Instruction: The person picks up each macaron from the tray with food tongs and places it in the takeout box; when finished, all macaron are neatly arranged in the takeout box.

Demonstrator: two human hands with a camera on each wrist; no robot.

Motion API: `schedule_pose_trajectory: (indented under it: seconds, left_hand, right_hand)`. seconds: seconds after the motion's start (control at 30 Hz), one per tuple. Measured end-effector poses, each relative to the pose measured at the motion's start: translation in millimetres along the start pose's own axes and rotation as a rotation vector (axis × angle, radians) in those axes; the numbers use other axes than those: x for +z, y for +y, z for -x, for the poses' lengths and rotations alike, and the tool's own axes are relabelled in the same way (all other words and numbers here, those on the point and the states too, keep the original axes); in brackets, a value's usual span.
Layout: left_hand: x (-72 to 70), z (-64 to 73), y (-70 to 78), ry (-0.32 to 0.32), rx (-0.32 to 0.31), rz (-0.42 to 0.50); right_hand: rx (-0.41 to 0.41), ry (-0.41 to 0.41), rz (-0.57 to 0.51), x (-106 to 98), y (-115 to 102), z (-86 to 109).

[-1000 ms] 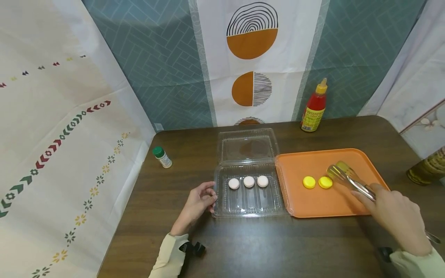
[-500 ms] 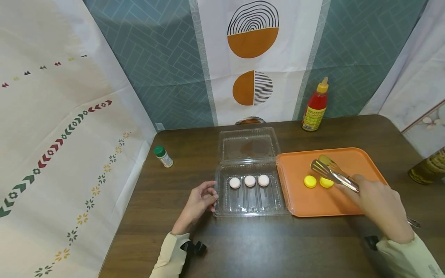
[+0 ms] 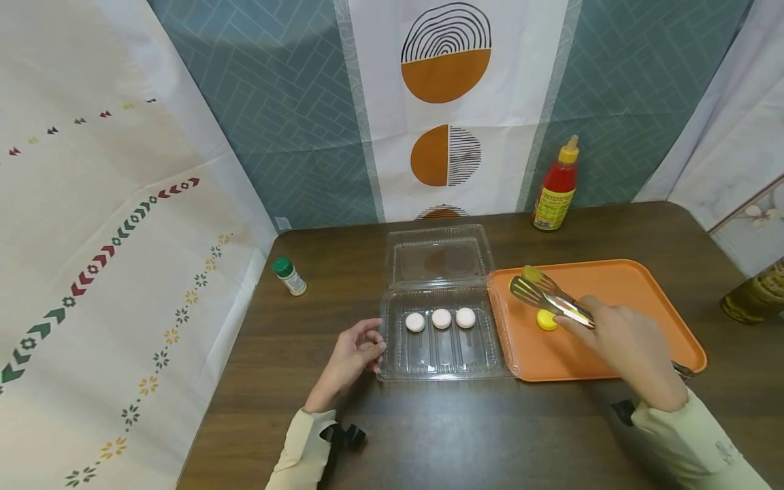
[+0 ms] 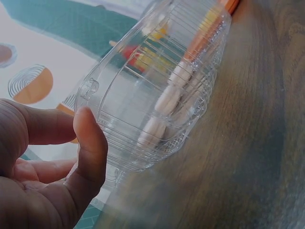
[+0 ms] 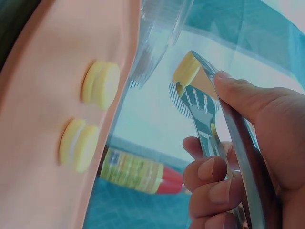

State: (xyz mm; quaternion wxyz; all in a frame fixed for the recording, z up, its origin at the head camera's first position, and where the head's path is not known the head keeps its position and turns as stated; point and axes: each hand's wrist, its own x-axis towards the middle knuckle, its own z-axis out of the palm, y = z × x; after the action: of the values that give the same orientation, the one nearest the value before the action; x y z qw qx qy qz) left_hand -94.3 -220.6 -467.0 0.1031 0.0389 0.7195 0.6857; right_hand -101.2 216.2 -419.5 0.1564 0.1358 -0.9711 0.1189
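My right hand (image 3: 631,350) grips metal serving tongs (image 3: 572,310) over the left part of the orange tray (image 3: 588,364). A yellow macaron (image 5: 187,68) is caught between the tong tips in the right wrist view. Two more yellow macarons lie on the tray there, an upper one (image 5: 101,85) and a lower one (image 5: 78,144); the head view shows only one, the other hidden behind the hand and tongs. With thumb and fingers, my left hand (image 3: 350,361) pinches the left rim of an open clear plastic container (image 3: 441,364). Three whitish macarons (image 3: 441,318) sit in a row inside it.
The container's hinged lid (image 3: 437,255) lies folded back, and its right edge overlaps the tray. A sauce bottle (image 3: 554,194) stands at the table's back. To the left is a green-capped shaker (image 3: 289,275); a dark bottle (image 3: 756,292) stands at far right.
The right hand and tongs have swept leftward across the tray, nearing the container. One tray macaron has become covered in the head view. The left hand stays on the container's rim.
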Motion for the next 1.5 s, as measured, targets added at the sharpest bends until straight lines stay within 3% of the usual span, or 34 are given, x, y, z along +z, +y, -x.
schedule_pose_trajectory:
  seconds: [0.43, 0.9, 1.3, 1.5]
  left_hand:
    - [-3.9, 1.0, -0.8, 0.010, -0.003, -0.010]
    - [-5.5, 2.5, 1.0, 0.013, -0.001, -0.027]
    - [-1.8, -0.8, 0.8, 0.006, -0.001, -0.002]
    - [-1.8, -0.6, -0.2, -0.005, 0.002, -0.020]
  right_hand:
    - [-0.140, 0.032, -0.018, 14.2, -39.3, -17.3]
    - [-0.149, -0.158, -0.071, 19.7, -81.8, -30.2]
    - [-0.296, -0.203, -0.073, 35.6, -113.7, -33.2]
    - [-0.319, -0.267, -0.095, 40.6, -124.2, -34.8]
